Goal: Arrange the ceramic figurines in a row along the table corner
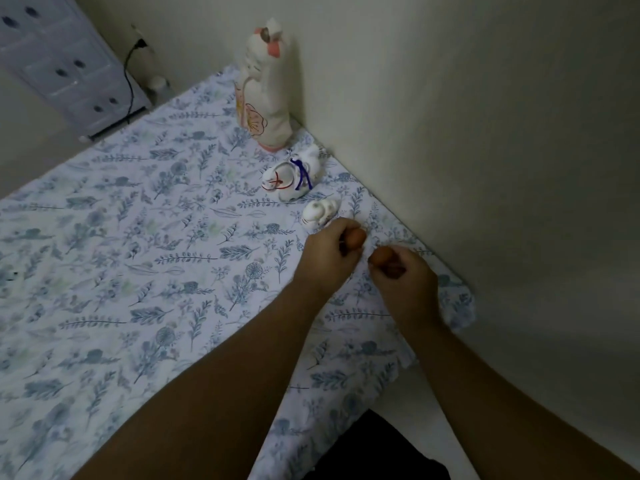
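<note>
A tall white cat figurine (265, 88) with pink ears and a flower pattern stands upright by the wall. In front of it lies a white figurine (292, 174) with a blue cord and red lines. A small white cat figurine (320, 213) comes after it along the wall edge. My left hand (330, 256) is closed around a small brown figurine (356, 237), just below the small white one. My right hand (401, 275) grips another small brown figurine (381, 256) close beside it. Fingers hide most of both brown pieces.
The table carries a white cloth with blue leaf print (145, 258). A wall (485, 133) runs along its right edge. A white cabinet (69, 64) and a black cable (130, 84) stand beyond the far edge. The cloth's near corner hangs over the table at the lower right.
</note>
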